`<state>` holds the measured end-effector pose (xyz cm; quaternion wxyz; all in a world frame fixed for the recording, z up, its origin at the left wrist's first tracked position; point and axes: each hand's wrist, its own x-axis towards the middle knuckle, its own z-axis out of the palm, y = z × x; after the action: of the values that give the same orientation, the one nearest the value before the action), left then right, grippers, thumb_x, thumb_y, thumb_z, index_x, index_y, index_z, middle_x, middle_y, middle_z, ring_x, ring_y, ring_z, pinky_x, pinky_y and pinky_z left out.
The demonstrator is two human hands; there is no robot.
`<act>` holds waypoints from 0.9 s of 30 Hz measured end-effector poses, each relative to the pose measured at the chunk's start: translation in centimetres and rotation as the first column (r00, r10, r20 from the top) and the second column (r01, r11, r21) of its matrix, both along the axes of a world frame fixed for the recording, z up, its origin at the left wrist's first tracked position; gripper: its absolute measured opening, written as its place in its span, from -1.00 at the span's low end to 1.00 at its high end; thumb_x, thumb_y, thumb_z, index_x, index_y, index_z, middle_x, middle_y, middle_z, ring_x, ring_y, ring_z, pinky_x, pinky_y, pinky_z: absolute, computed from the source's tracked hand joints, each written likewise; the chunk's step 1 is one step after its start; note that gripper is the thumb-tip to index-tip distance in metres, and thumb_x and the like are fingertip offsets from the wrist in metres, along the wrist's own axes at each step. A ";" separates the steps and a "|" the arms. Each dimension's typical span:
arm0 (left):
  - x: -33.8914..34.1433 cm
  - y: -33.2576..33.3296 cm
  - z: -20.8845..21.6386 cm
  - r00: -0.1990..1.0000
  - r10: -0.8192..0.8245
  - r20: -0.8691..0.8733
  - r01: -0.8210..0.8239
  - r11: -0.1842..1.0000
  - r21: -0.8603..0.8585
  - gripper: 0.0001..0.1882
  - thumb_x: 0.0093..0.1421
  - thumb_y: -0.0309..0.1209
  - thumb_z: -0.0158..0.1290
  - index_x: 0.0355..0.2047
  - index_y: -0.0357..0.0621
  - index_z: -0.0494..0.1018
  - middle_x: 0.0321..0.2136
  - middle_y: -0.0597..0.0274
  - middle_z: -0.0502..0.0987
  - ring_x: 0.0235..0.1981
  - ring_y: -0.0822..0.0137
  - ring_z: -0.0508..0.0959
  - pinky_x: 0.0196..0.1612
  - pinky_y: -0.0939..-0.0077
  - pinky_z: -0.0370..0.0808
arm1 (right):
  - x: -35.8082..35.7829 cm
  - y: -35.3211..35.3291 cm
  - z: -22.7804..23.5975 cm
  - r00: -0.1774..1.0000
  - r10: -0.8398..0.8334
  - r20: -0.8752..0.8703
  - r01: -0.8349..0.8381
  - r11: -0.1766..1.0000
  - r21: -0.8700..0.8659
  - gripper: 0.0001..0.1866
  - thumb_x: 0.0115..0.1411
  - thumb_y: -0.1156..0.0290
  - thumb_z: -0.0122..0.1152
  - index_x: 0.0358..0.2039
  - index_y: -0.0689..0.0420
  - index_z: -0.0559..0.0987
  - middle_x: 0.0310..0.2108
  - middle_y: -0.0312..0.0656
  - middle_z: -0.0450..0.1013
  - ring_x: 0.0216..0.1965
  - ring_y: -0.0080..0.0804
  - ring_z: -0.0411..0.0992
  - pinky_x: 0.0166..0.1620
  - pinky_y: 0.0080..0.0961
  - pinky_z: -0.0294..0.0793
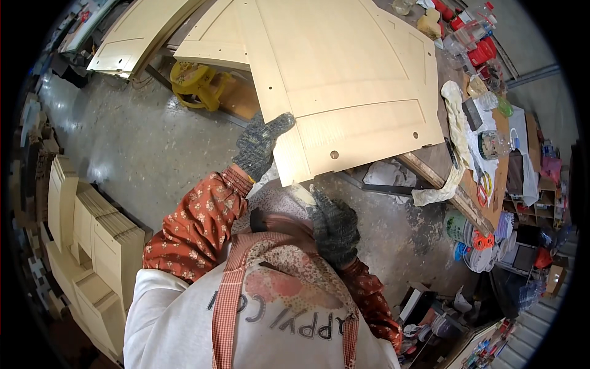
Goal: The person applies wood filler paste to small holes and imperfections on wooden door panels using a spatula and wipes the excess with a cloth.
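Note:
A large pale cream panel with recessed borders and several small holes lies on the bench, its near corner jutting past the edge toward me. My left hand, in a dark grey knitted glove, clasps the panel's left edge with the thumb on top; its other fingers are partly hidden. Just below the near corner, my right hand, gloved alike, is closed around a small pale flat piece. That piece points up toward the panel's underside edge; its exact kind cannot be made out.
More cream panels lie at the far left, above a yellow stool. Stacked panels stand on the floor at left. To the right, the bench holds a clear bottle, scissors and a cream cloth. Buckets stand below.

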<state>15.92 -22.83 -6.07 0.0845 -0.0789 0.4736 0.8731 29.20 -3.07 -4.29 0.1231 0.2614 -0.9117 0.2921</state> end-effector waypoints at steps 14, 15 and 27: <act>0.2 0.0 0.2 0.999 -0.029 -0.014 0.029 0.999 0.016 -0.52 0.13 -0.38 0.09 0.02 -0.31 0.26 -0.14 0.07 0.44 -0.15 0.26 0.48 -0.09 0.42 0.47 | -0.7 -1.5 1.2 0.993 -0.094 -0.065 0.098 0.993 0.058 -0.63 0.12 0.44 0.05 -0.03 0.23 0.42 -0.30 0.00 0.43 -0.35 -0.07 0.37 -0.30 -0.18 0.34; 0.1 0.0 0.2 0.999 -0.032 -0.015 0.032 0.999 0.015 -0.52 0.13 -0.38 0.09 0.02 -0.31 0.26 -0.14 0.07 0.44 -0.15 0.26 0.48 -0.09 0.42 0.47 | -0.6 -1.4 0.8 0.993 -0.097 -0.066 0.101 0.993 0.057 -0.63 0.12 0.44 0.05 -0.03 0.23 0.42 -0.30 0.00 0.43 -0.35 -0.07 0.37 -0.30 -0.18 0.34; -0.1 0.0 -0.3 0.998 -0.024 -0.050 0.022 0.999 -0.024 -0.57 0.12 -0.40 0.09 -0.02 -0.30 0.30 -0.16 0.10 0.45 -0.17 0.27 0.49 -0.10 0.41 0.47 | -0.5 -0.4 -1.8 0.993 -0.089 -0.076 0.088 0.996 -0.016 -0.60 0.09 0.49 0.09 -0.01 0.22 0.37 -0.03 0.02 0.38 -0.26 -0.09 0.42 -0.21 -0.18 0.38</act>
<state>15.83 -22.87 -6.36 0.0816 -0.0524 0.4864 0.8683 28.68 -3.51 -6.13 0.1721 0.2311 -0.9152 0.2817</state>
